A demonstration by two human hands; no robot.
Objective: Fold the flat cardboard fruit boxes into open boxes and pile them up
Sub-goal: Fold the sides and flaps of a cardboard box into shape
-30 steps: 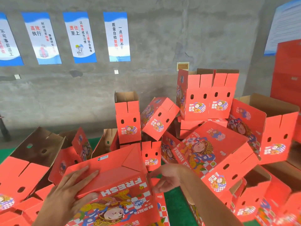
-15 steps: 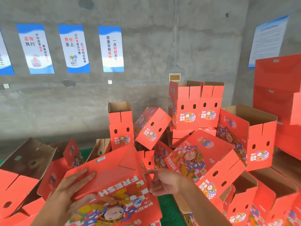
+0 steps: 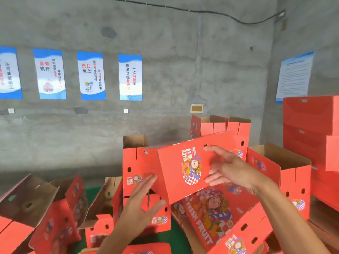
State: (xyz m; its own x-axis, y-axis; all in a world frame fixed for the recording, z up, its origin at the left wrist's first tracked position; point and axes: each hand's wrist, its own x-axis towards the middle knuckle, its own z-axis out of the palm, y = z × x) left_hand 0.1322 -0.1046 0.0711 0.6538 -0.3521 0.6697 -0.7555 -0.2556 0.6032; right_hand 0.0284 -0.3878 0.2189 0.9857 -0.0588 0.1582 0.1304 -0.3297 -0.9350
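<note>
folded box (image 3: pixel 185 167): red, printed side facing camera, tilted, up in front of the heap of finished boxes (image 3: pixel 229 213); looks airborne or just leaving the hands, headed for the pile.
left hand (image 3: pixel 139 204): below-left of the folded box, fingers straight and spread, palm up toward its lower corner; holding nothing. Reads as a push-off or release pose.
right hand (image 3: pixel 231 171): at the right half of the folded box's printed face, fingers loosely splayed and wide, not curled round any edge. Contact with the panel probably light or already gone; motion blur, cannot tell for sure.
why held so: both hands flat and wide on opposite ends, consistent with tossing or guiding the box rather than carrying it.
heap of finished boxes: directly below and behind the folded box, mouths facing every way, brown insides showing; loose dump, not a squared stack.
neat stack (image 3: pixel 311 132): far right of the folded box, red boxes stacked square against the wall.
posters (image 3: pixel 91 76): on the concrete wall, above-left of the folded box.
floor (image 3: pixel 176 237): green patch showing beneath the folded box, between boxes.
risk: tilted box likely to land skewed and roll off the heap.
</note>
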